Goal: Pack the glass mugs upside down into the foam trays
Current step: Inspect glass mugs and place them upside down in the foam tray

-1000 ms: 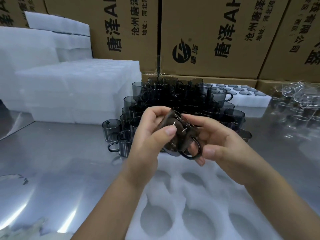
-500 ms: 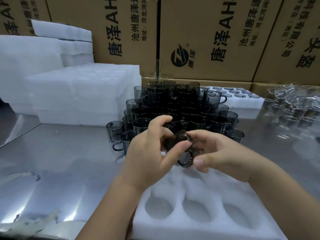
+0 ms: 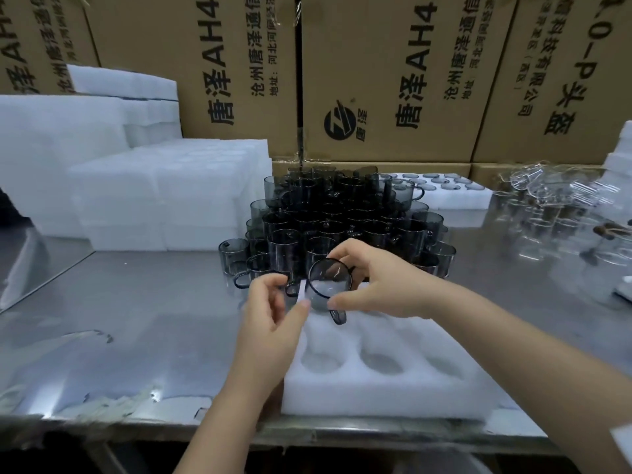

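My right hand (image 3: 383, 285) grips a smoky grey glass mug (image 3: 326, 285) just above the far end of the white foam tray (image 3: 376, 398). The mug lies on its side, its mouth towards me and its handle pointing down. My left hand (image 3: 273, 309) is just left of the mug; its thumb and fingers seem to pinch a small white strip (image 3: 302, 290) by the rim. The tray's round pockets near me hold nothing. Behind my hands stands a dense pile of dark mugs (image 3: 342, 217), upright on the steel table.
Stacks of foam trays (image 3: 164, 193) fill the back left. A filled tray (image 3: 455, 196) lies at the back right, with clear glass mugs (image 3: 564, 203) beside it. Cardboard boxes (image 3: 393, 80) wall off the rear. The table's front edge (image 3: 136, 425) is close to me.
The mug has turned from sideways between both hands to mouth-towards-me in the right hand. My left hand has slid off its body to the rim side, and a white strip now shows.
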